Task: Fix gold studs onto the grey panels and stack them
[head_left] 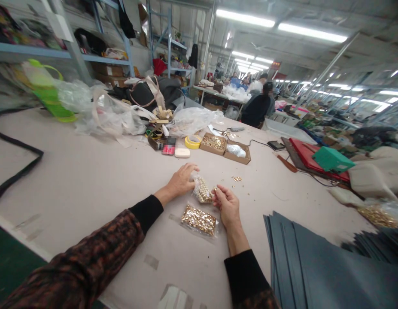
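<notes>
Head view: small clear bag (202, 190) of gold studs, crumpled, pinched between left hand (182, 180) and right hand (227, 205).

Gold fittings fill the clear bag (199, 220), beside grey sheets (314, 266) and a yellow tape roll (192, 141).

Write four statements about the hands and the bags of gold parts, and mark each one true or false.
1. Both hands touch the small bag of gold parts. True: left hand and right hand are both on it.
2. A second bag of gold parts lies flat near the hands. True.
3. The yellow tape roll is in the right hand. False: it lies farther back on the table.
4. The grey sheets lie to the person's left. False: they are on the right.
</notes>
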The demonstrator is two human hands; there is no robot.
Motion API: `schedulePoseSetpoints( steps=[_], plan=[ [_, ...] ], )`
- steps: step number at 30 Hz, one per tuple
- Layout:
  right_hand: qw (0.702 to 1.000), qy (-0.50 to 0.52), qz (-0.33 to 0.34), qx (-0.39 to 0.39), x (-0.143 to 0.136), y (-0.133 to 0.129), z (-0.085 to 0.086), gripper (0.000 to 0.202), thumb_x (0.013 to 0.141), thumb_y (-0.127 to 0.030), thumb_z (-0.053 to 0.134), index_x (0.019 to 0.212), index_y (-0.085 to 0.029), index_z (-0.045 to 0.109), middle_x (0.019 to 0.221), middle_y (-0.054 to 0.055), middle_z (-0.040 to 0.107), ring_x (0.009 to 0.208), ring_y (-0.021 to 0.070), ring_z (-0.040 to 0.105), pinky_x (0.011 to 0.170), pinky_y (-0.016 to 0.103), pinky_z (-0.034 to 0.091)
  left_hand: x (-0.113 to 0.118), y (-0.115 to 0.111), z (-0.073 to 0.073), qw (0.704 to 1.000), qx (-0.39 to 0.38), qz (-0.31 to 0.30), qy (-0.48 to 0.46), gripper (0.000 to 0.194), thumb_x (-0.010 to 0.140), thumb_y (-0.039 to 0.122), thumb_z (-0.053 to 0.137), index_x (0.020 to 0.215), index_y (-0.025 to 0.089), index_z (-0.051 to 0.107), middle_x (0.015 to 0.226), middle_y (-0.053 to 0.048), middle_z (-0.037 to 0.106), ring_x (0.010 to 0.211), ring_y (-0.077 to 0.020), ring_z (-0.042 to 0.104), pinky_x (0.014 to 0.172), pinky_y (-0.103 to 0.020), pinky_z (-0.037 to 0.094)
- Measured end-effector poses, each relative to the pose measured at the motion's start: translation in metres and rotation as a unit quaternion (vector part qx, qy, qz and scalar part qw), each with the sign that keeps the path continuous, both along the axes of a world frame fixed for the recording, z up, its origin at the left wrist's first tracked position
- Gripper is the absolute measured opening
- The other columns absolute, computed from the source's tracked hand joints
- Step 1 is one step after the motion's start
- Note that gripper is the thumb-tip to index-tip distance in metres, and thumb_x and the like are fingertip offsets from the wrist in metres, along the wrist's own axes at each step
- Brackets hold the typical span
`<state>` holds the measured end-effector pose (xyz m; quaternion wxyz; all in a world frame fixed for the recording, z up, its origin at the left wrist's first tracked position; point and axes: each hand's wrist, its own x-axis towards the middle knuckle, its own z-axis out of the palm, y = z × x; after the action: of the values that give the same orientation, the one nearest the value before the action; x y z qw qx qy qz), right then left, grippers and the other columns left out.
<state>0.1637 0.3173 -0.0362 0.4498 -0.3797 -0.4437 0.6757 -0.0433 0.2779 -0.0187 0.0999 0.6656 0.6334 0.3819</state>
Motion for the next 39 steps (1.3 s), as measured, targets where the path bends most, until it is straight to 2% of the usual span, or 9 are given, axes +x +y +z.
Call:
schedulePoseSetpoints(
  steps=[2,5,10,16,22,27,31,36,39],
  plan=[
    [1.000,0.002,-0.005,-0.004,-0.001,0.000,0.002,0.057,0.059,-0.048,0.087,0.099,-0.012,0.066,0.081,0.006,0.071,0.061,0.0100,0.061,0.046,0.016,0.048,-0.006,0.007,0.001,0.997,-0.017,-0.066,0.021,0.045,0.077,0.014,0.063,0.122,0.019,0.062,0.138,-0.010,0.053,0.129,-0.0234,0.047,0.112,-0.036,0.035],
    [1.000,0.013,-0.009,-0.016,-0.001,0.000,0.005,0.054,0.060,-0.048,0.087,0.094,-0.011,0.067,0.077,0.006,0.070,0.059,0.0102,0.060,0.045,0.016,0.048,-0.007,0.013,0.005,0.989,-0.048,-0.129,0.052,0.024,0.083,0.015,0.056,0.103,0.021,0.070,0.119,-0.004,0.065,0.111,-0.0176,0.060,0.100,-0.027,0.044],
    [0.996,0.065,-0.043,-0.039,0.002,0.005,0.008,0.053,0.057,-0.046,0.088,0.091,-0.013,0.065,0.075,0.002,0.069,0.055,0.0065,0.055,0.046,0.016,0.046,0.013,0.000,0.017,0.991,-0.072,-0.031,0.112,0.026,0.094,0.028,0.044,0.086,0.016,0.066,0.093,-0.010,0.065,0.088,-0.0259,0.062,0.078,-0.036,0.047],
    [0.993,0.076,-0.083,-0.037,0.003,0.008,0.007,0.062,0.053,-0.046,0.089,0.100,-0.015,0.061,0.088,0.003,0.071,0.061,0.0085,0.062,0.049,0.017,0.047,0.033,-0.019,0.028,0.988,-0.104,0.076,0.079,0.029,0.093,0.028,0.040,0.073,0.018,0.059,0.085,-0.011,0.065,0.087,-0.0282,0.060,0.076,-0.038,0.040],
    [0.993,-0.019,-0.090,0.069,-0.007,-0.005,0.014,0.046,0.065,-0.042,0.083,0.095,-0.012,0.065,0.078,0.006,0.071,0.059,0.0124,0.062,0.050,0.022,0.048,0.028,-0.013,0.015,0.984,-0.113,0.125,-0.060,0.026,0.093,0.027,0.037,0.073,0.020,0.052,0.078,-0.004,0.065,0.077,-0.0211,0.060,0.069,-0.032,0.041],
    [0.962,-0.137,-0.033,0.233,-0.015,-0.015,0.017,0.030,0.078,-0.039,0.073,0.096,-0.015,0.070,0.079,0.003,0.069,0.065,0.0129,0.059,0.059,0.026,0.051,0.028,-0.012,0.014,0.982,-0.089,0.094,-0.135,0.029,0.094,0.030,0.033,0.074,0.021,0.053,0.076,-0.002,0.063,0.075,-0.0192,0.059,0.070,-0.030,0.042],
    [0.918,-0.213,-0.036,0.333,-0.015,-0.015,0.014,0.024,0.083,-0.036,0.070,0.097,-0.017,0.072,0.091,0.005,0.072,0.078,0.0155,0.064,0.074,0.028,0.052,0.033,-0.013,0.015,0.985,-0.065,0.067,-0.146,0.032,0.094,0.032,0.032,0.069,0.021,0.048,0.070,-0.001,0.058,0.070,-0.0188,0.054,0.068,-0.030,0.038],
    [0.866,-0.268,-0.037,0.420,-0.016,-0.011,0.012,0.020,0.085,-0.035,0.069,0.092,-0.017,0.073,0.083,0.004,0.072,0.068,0.0138,0.061,0.068,0.027,0.050,0.042,-0.016,0.012,0.991,-0.028,0.064,-0.113,0.027,0.094,0.031,0.034,0.070,0.022,0.043,0.074,-0.003,0.054,0.073,-0.0200,0.050,0.070,-0.032,0.036],
    [0.857,-0.283,-0.054,0.428,-0.018,-0.010,0.013,0.020,0.086,-0.036,0.068,0.089,-0.017,0.072,0.082,0.004,0.072,0.068,0.0143,0.062,0.067,0.027,0.049,0.046,-0.018,0.012,0.995,-0.010,0.051,-0.089,0.027,0.095,0.030,0.035,0.071,0.021,0.044,0.076,-0.003,0.052,0.077,-0.0207,0.050,0.073,-0.033,0.037]
  ],
)
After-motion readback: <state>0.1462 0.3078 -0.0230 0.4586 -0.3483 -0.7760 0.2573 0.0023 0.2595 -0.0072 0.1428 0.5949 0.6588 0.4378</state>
